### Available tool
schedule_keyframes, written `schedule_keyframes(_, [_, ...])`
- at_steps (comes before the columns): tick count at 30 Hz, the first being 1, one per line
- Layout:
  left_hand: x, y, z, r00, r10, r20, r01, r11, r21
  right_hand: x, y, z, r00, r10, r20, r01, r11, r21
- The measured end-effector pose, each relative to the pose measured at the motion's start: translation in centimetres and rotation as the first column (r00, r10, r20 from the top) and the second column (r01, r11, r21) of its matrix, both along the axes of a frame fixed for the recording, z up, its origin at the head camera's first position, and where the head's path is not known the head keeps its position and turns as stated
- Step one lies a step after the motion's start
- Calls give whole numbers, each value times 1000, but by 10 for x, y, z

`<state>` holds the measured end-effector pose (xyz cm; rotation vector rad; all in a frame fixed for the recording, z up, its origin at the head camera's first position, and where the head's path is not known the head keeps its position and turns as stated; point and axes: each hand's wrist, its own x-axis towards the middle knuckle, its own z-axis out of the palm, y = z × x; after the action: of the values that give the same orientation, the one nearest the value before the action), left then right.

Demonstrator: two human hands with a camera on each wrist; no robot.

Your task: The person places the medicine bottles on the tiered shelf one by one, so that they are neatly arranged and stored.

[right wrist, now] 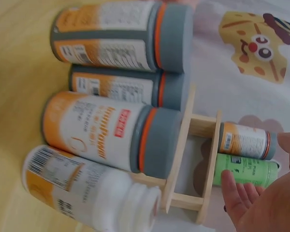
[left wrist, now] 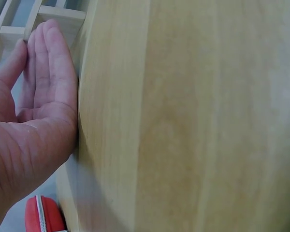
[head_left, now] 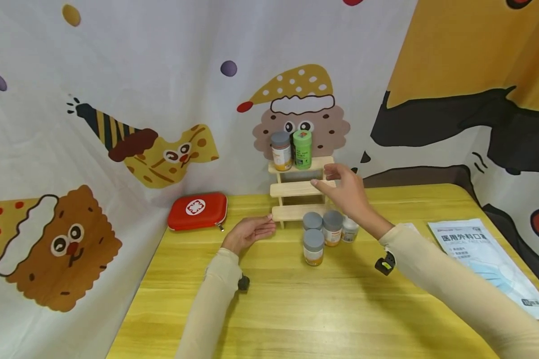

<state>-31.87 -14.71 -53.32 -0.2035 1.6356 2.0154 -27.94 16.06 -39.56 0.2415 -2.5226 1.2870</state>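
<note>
A small three-tier wooden stand (head_left: 296,214) stands near the back of the table. My left hand (head_left: 250,233) is at the left end of its lowest step, fingers straight and thumb tip at the stand's edge. My right hand (head_left: 348,189) is by the right end of the upper steps, thumb and fingers spread, holding nothing. On the top step sit a grey-capped bottle (head_left: 281,152) and a green bottle (head_left: 303,150), side by side. Before the stand, several grey-capped supplement bottles (right wrist: 99,128) and a white bottle (right wrist: 89,186) are grouped upright on the table.
A red zipped first-aid case (head_left: 197,211) lies left of the stand. On the right is a surgical face mask packet (head_left: 489,267). A cartoon-printed curtain (head_left: 161,75) hangs behind the wood-grain table (head_left: 296,314).
</note>
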Motion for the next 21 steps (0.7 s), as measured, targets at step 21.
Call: schedule_keyframes(21, [1, 2, -1, 1000, 17, -4, -17, 1000, -4, 73, -7, -36, 984, 157, 87, -145, 981, -132])
